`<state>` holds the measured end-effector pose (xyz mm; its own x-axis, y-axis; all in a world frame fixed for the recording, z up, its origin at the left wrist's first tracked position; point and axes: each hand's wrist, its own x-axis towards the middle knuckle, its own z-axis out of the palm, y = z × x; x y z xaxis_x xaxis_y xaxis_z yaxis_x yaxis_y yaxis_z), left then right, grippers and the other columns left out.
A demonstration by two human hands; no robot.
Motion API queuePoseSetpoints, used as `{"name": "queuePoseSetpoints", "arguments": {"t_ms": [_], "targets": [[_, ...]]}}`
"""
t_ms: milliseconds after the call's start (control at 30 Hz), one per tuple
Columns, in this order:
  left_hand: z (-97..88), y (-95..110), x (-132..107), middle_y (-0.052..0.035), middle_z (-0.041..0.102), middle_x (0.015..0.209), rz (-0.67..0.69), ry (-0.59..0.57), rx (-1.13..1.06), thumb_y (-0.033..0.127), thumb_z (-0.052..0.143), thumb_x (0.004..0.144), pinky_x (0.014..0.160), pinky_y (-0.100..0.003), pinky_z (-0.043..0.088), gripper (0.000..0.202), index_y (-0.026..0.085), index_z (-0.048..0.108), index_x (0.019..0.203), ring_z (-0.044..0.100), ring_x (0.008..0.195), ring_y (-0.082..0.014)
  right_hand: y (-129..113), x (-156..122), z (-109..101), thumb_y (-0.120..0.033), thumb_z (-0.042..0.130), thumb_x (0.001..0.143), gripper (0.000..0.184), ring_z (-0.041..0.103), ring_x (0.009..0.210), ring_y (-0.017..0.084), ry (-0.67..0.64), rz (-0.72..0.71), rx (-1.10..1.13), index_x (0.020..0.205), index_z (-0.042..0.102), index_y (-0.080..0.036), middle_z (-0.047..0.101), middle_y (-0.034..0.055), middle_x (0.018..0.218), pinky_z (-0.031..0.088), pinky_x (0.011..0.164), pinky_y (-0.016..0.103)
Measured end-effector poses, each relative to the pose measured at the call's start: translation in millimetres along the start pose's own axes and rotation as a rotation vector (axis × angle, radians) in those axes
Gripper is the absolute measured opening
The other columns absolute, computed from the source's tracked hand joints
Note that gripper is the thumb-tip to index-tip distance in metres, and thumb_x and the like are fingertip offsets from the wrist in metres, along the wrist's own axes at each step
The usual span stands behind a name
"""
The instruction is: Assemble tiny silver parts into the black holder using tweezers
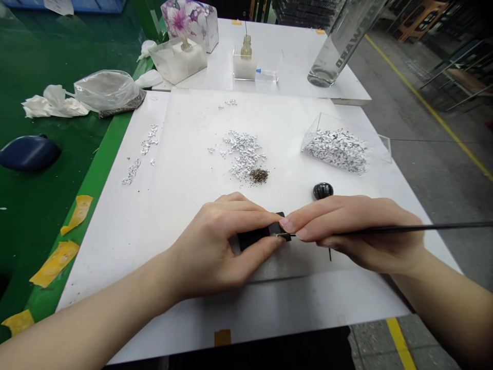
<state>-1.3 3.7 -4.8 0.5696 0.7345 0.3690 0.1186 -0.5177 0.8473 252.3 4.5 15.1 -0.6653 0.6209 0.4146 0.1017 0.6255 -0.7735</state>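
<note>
My left hand (pixel 219 241) is closed around a small black block (pixel 252 237), thumb and index finger at its right end. My right hand (pixel 358 231) pinches a thin dark tool (pixel 435 226) whose slim metal tip touches that end, by my left thumb. The tool's exact kind is hard to make out. A glossy black rounded knob (pixel 322 191) shows above my right hand and a thin dark shaft (pixel 330 254) below it; whether they join is hidden. Beyond lie a heap of small white parts (pixel 242 149) and a pile of tiny brown pieces (pixel 259 176).
A clear tray (pixel 318 126) of white parts lies at right. Farther back stand a small bottle (pixel 246 47) in a clear box, a tissue-like floral box (pixel 208 25) and a tall clear bottle (pixel 323 74). Plastic bags (pixel 108 90) and a dark blue object (pixel 29 154) lie left.
</note>
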Motion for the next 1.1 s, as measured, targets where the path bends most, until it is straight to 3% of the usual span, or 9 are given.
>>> {"name": "queuePoseSetpoints", "arguments": {"t_ms": [200, 467, 1100], "targets": [[-0.9, -0.2, -0.3, -0.0034, 0.085, 0.1, -0.004, -0.001, 0.002, 0.014, 0.071, 0.096, 0.085, -0.032, 0.059, 0.02, 0.023, 0.083, 0.109, 0.076, 0.088, -0.0176, -0.1, -1.7, 0.3, -0.02, 0.066, 0.106, 0.016, 0.08, 0.109, 0.015, 0.003, -0.009, -0.028, 0.118, 0.077, -0.019, 0.083, 0.0087, 0.117, 0.064, 0.099, 0.02], [-0.2, -0.4, 0.4, -0.0029, 0.085, 0.099, 0.013, 0.011, 0.0, 0.013, 0.072, 0.095, 0.083, -0.031, 0.058, 0.019, 0.022, 0.083, 0.107, 0.076, 0.086, -0.0171, 1.4, -2.1, 1.4, -0.015, 0.068, 0.104, 0.014, 0.078, 0.114, 0.015, -0.006, -0.039, 0.015, 0.113, 0.077, -0.008, 0.081, 0.0148, 0.117, 0.06, 0.104, 0.017], [-1.5, 3.2, 1.6, -0.0049, 0.085, 0.099, -0.008, -0.012, 0.01, 0.012, 0.072, 0.095, 0.085, -0.033, 0.058, 0.016, 0.018, 0.083, 0.104, 0.076, 0.086, -0.0172, -0.3, 0.4, -0.1, -0.012, 0.067, 0.103, 0.014, 0.079, 0.112, 0.016, -0.016, -0.041, 0.023, 0.113, 0.077, -0.008, 0.081, 0.0151, 0.115, 0.061, 0.104, 0.019]]}}
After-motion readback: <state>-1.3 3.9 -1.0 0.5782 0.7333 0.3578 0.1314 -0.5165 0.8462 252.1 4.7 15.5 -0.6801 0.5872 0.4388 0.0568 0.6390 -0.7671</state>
